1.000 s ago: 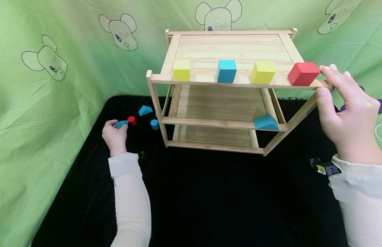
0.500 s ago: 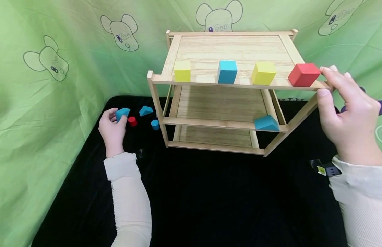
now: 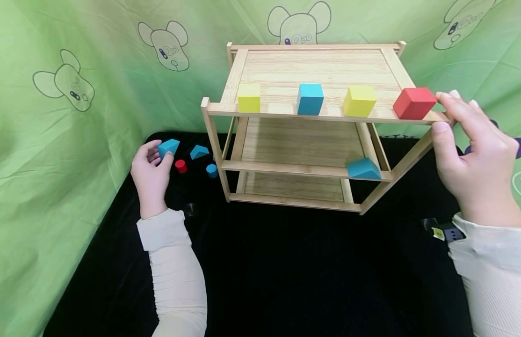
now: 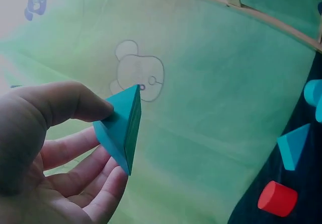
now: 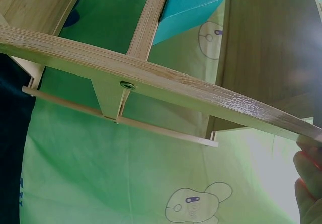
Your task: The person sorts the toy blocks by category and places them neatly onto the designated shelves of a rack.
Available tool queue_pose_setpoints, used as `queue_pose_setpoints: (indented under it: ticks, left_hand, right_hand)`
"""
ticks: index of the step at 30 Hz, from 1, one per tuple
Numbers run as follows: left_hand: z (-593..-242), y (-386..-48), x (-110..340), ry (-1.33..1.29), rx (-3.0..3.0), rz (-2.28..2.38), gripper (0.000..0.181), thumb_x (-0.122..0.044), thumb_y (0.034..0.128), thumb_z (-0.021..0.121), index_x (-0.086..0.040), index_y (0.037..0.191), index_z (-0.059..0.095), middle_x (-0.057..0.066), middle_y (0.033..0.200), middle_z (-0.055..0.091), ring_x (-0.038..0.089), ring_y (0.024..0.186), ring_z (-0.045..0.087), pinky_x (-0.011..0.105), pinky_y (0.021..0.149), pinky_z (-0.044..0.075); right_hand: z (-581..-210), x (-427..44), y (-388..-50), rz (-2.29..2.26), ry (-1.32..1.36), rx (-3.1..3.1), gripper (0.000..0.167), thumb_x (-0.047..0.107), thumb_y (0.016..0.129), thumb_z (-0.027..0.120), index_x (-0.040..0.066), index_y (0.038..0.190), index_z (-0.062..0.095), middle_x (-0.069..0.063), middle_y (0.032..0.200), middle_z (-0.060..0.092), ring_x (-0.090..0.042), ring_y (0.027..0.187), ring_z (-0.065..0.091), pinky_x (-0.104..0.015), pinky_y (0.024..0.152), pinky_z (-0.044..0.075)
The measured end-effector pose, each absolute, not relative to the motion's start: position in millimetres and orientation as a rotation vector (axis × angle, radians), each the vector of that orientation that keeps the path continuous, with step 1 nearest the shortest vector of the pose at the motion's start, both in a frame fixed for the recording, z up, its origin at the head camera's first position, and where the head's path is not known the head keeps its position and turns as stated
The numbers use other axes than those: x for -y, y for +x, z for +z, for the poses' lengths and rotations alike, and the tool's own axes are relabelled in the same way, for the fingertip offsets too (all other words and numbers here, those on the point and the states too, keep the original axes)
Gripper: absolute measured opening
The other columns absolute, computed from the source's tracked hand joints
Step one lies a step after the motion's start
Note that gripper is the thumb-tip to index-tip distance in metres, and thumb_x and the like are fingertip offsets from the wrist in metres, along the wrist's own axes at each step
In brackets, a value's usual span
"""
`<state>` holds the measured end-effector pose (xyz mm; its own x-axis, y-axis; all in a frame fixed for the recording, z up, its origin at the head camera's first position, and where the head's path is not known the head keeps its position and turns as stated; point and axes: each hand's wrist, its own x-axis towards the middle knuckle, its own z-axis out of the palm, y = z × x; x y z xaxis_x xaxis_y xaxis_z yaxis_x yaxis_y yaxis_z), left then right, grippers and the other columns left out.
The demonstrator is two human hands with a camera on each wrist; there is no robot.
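Pinching blue wedge [image 3: 168,147]: left hand [image 3: 149,173] | gripping shelf [image 3: 319,65] corner: right hand [image 3: 481,157] | curtain lettering [image 3: 301,39]: too faint to read

Lettering [image 3: 303,38] on bear drawings [image 3: 164,47] across green cloth [image 3: 29,187]: too small, blurred to read.

This looks like a small cloth-walled booth with a play-table setup; what building holds it cannot be told. Green cloth [image 3: 96,140] printed with cartoon animal heads [image 3: 164,47] hangs beyond the fingers of the left hand [image 3: 150,175] and the right hand [image 3: 481,152]. Black fabric [image 3: 285,271] spreads below them. Between the two hands' fingers stands a light wooden rack [image 3: 311,65] with toy blocks [image 3: 309,99] along its front edge.
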<state>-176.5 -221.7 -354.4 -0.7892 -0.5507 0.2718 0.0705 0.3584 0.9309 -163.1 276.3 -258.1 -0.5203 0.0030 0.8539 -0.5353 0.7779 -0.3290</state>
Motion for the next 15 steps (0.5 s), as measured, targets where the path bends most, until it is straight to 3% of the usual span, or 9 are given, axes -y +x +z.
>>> queue_pose_setpoints:
  ticks: [7, 15]
  left_hand:
    - [-342.5, -169.5, 217.2, 0.324, 2.069, -1.450, 0.035, -0.010, 0.0914, 0.067, -0.005, 0.126, 0.068, 0.006, 0.111, 0.062, 0.016, 0.103, 0.060, 0.025, 0.097, 0.051]
    - [-325.3, -156.9, 206.9, 0.236, 2.040, -1.462, 0.035, -0.011, 0.0917, 0.069, -0.007, 0.126, 0.069, 0.000, 0.111, 0.059, 0.009, 0.102, 0.057, 0.029, 0.100, 0.051]
  right_hand:
    - [-258.3, -276.2, -163.2, 0.720, 0.398, 2.017, 0.039, 0.030, 0.097, 0.059, 0.008, 0.127, 0.071, -0.032, 0.106, 0.070, -0.005, 0.126, 0.058, -0.035, 0.116, 0.037]
    - [-258.1, -277.0, -163.6, 0.704, 0.398, 2.024, 0.040, 0.029, 0.097, 0.057, 0.008, 0.128, 0.071, -0.035, 0.100, 0.068, -0.007, 0.126, 0.058, -0.035, 0.115, 0.037]
